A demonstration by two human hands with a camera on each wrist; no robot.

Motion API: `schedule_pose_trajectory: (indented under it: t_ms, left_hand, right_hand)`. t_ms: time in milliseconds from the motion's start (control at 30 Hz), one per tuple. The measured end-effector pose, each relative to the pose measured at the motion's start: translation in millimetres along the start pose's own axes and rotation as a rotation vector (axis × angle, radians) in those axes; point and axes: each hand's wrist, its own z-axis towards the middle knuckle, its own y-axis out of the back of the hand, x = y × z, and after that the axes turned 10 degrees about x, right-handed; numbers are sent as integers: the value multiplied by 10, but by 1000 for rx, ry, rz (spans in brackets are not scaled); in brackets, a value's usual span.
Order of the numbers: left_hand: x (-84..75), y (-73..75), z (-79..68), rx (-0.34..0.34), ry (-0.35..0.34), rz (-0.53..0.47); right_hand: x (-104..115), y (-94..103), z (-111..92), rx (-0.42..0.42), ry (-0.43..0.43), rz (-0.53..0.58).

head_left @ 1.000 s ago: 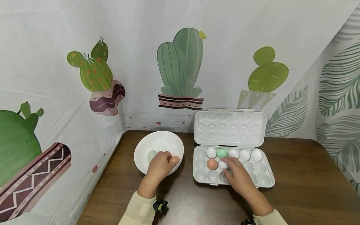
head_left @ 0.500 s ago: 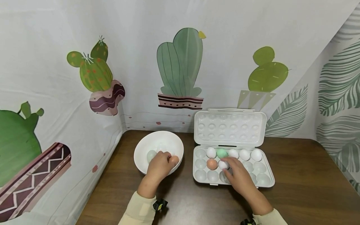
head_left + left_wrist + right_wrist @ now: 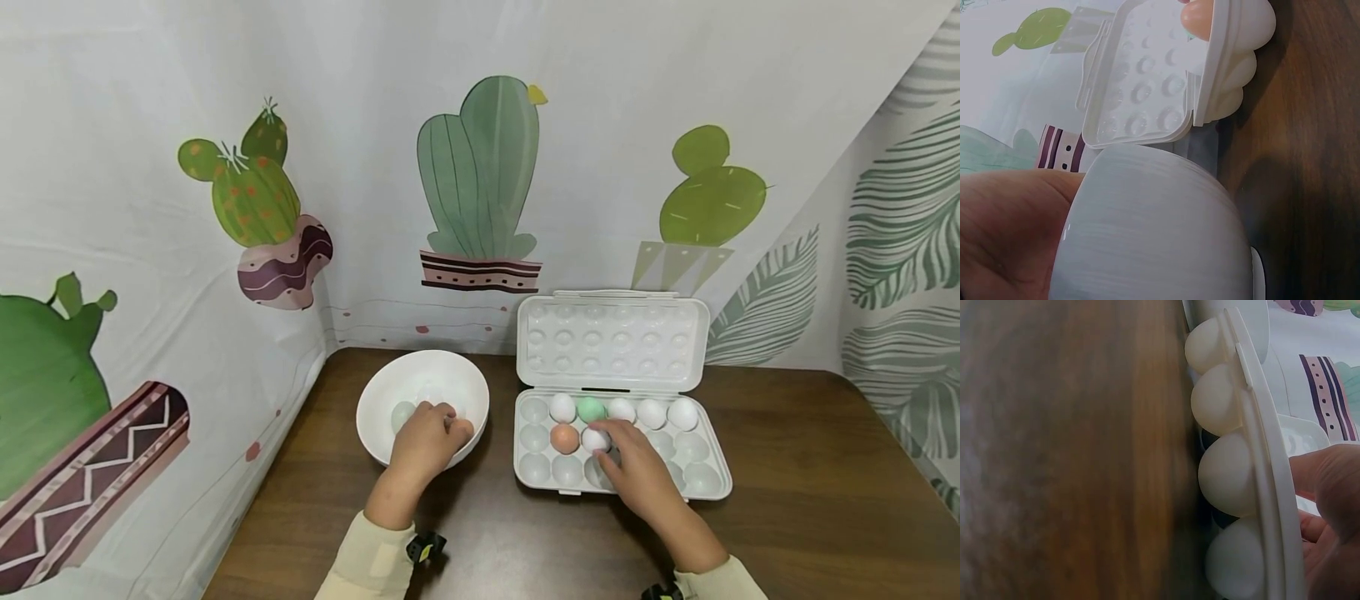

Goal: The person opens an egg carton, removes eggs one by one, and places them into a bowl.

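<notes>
In the head view, my left hand (image 3: pixel 423 442) reaches into a white bowl (image 3: pixel 375 406), its fingers curled at an orange egg (image 3: pixel 461 429) near the right side. A pale green egg (image 3: pixel 402 415) lies to the left of that hand. My right hand (image 3: pixel 637 467) pinches a white egg (image 3: pixel 595 439) at the middle row of an opened white egg carton (image 3: pixel 531 485). Beside that egg sits another orange egg (image 3: pixel 565 438). Along the back row are several white eggs and a mint green egg (image 3: pixel 591 408). The bowl's wall hides the left fingertips in the left wrist view.
The carton's lid (image 3: pixel 613 342) stands raised against a cloth backdrop (image 3: pixel 360 208) printed with cacti. Bowl and carton stand side by side on a dark wooden table (image 3: pixel 502 533), with a gap between them. Rounded cups (image 3: pixel 1229 475) bulge from the carton's underside in the right wrist view.
The orange egg in the bowl has shifted slightly left, more of it now behind my left thumb. My right hand stays at the white egg in the carton.
</notes>
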Motion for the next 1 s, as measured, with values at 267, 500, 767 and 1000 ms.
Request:
schedule_pose_trajectory:
  t_ms: [267,500,767,1000]
  left_hand:
    - [-24,38,-7,-27,7,-13]
    - [-29,36,5,-76,-39,-35]
    - [-128,9,-9,-152,-215,-66]
    - [-246,-18,-50,-200,-378,-49]
  right_hand:
    - [-1,12,-5,-23,-7,-7]
    - [23,48,-9,-18,-14,-3]
    - [59,80,-22,-12,-30,33]
    - [116,116,-28,-61,28,84]
